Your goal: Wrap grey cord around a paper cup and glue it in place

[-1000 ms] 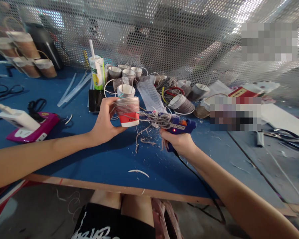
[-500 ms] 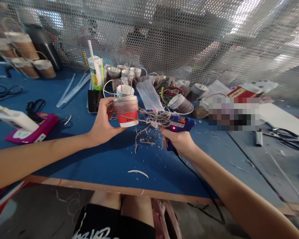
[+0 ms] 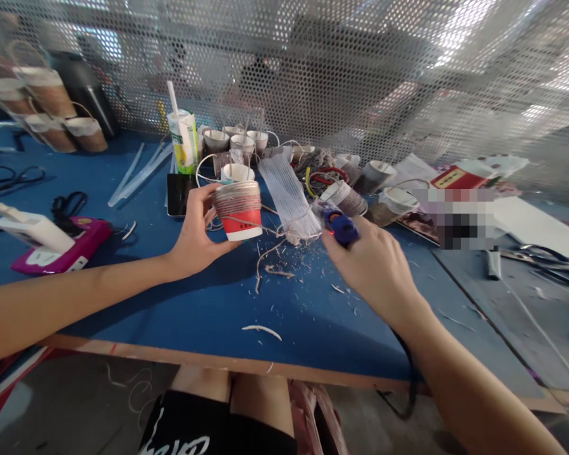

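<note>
My left hand (image 3: 193, 234) is closed around a red paper cup (image 3: 241, 218), tilted slightly above the table. Cord is wound round the cup's wider upper part, and a loose strand trails from it to the right. My right hand (image 3: 377, 265) grips a blue glue gun (image 3: 340, 226) with a small red light, its nozzle pointing away from me and hard to make out. Just left of the gun lies a bundle of clear glue sticks (image 3: 289, 196). Bits of cord (image 3: 268, 262) and scraps are scattered on the table between my hands.
Several cord-wrapped cups (image 3: 241, 145) stand behind, beside a drink carton (image 3: 183, 142) and a phone (image 3: 179, 194). A purple power strip (image 3: 59, 246) sits at left, scissors (image 3: 543, 254) at right. The gun's black cable (image 3: 410, 379) hangs over the table edge (image 3: 208, 360).
My right hand has turned the glue gun from pointing left toward the cup to pointing away, moving slightly right. The left hand and cup stay nearly still.
</note>
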### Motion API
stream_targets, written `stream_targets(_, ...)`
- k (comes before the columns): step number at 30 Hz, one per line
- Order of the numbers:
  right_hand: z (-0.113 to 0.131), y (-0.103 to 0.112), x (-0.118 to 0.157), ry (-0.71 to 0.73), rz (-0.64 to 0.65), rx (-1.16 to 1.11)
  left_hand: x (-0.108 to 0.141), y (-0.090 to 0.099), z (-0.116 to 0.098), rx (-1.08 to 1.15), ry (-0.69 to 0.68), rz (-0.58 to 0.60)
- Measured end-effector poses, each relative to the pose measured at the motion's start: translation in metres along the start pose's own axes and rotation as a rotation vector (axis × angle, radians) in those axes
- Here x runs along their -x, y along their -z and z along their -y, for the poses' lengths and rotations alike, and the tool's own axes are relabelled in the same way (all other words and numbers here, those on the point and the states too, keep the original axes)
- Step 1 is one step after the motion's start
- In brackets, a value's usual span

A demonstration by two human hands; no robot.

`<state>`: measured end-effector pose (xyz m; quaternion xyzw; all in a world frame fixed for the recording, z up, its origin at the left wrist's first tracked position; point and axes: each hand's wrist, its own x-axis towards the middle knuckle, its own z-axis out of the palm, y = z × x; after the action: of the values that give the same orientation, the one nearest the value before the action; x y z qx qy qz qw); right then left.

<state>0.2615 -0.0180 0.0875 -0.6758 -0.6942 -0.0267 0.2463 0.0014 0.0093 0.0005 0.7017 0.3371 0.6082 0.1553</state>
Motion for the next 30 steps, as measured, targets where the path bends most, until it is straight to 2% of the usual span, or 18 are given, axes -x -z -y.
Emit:
stream_targets(2,-0.004,0.004,0.005,-0.010,-0.023,0.233,0.000,0.001,-0.001,-0.059,0.017,0.016)
stream_targets(5,-0.008,0.001,0.012,-0.019,0.051,0.383,0.000,0.003,-0.002,-0.136,0.006,0.028)
stream_targets(7,-0.007,-0.002,0.016,0.065,0.097,0.398,-0.001,0.003,-0.002,-0.172,-0.009,0.030)
stream_targets(9,-0.004,-0.003,0.019,0.229,0.065,0.367,-0.002,0.003,-0.002,-0.189,-0.023,0.041)
stream_targets(11,0.003,-0.002,0.022,0.392,-0.050,0.241,-0.002,0.004,-0.002,-0.195,-0.030,0.061)
stream_targets(13,0.011,0.000,0.025,0.508,-0.102,-0.028,-0.002,0.004,-0.003,-0.203,-0.033,0.076)
stream_targets(14,0.014,0.000,0.026,0.560,-0.057,-0.202,-0.002,0.004,-0.004,-0.211,-0.032,0.080)
stream_targets(15,0.017,0.000,0.027,0.613,0.039,-0.377,-0.003,0.004,-0.005,-0.219,-0.031,0.083)
stream_targets(18,0.021,-0.006,0.030,0.718,0.423,-0.733,-0.003,0.005,-0.010,-0.241,-0.021,0.112)
stream_targets(20,0.022,-0.013,0.030,0.708,0.576,-0.805,-0.004,0.006,-0.012,-0.237,-0.032,0.140)
stream_targets(24,0.022,-0.023,0.028,0.530,0.690,-0.944,-0.004,0.007,-0.012,-0.203,-0.064,0.168)
stream_targets(27,0.022,-0.025,0.025,0.317,0.646,-1.143,-0.003,0.006,-0.010,-0.164,-0.052,0.158)
stream_targets(30,0.018,-0.028,0.021,0.126,0.505,-1.276,-0.002,0.005,-0.009,-0.138,-0.050,0.145)
